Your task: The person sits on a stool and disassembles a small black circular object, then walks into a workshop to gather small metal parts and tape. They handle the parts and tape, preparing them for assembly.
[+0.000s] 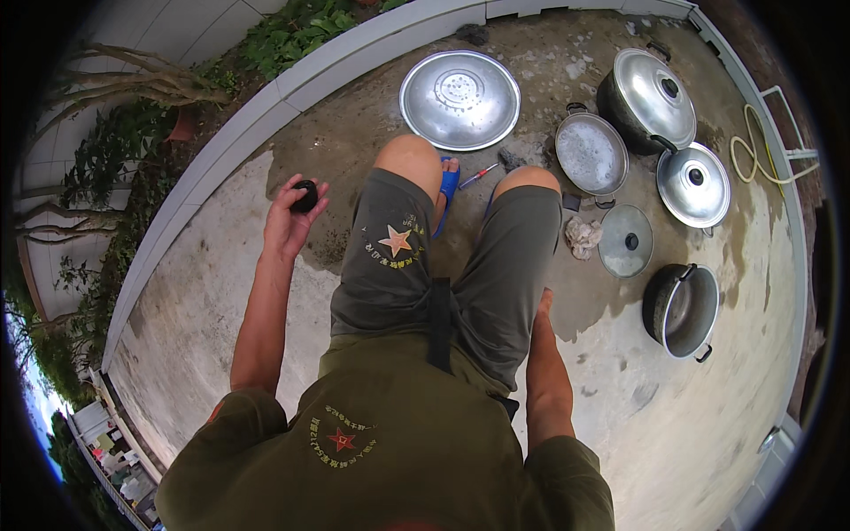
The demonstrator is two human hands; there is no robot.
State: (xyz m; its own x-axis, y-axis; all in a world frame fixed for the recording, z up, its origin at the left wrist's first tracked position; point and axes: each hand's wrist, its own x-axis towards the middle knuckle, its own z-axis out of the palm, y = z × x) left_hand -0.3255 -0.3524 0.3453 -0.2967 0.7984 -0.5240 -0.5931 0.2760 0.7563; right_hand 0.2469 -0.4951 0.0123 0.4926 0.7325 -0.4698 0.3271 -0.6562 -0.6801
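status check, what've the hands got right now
Left hand raised, shut on small black round object. Right hand mostly hidden behind thigh, grip unclear. Pots and lids ahead, big round lid nearest, nothing blocking.

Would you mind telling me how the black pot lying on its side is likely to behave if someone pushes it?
The black pot rests on its round wall with its mouth facing sideways, so a push would probably make it rock or roll. Its side handles might stop it soon. It looks like thin metal, so it is likely stiff and fairly light, and the wet concrete floor may let it slide.

Concrete floor (221,292): rough, matt, damp patches. Large round lid (459,97): dull brushed metal. Pot lids (693,184): shinier metal. Small black knob (305,196) in left hand (290,221): smooth, matt. Rag (582,237): crumpled cloth.
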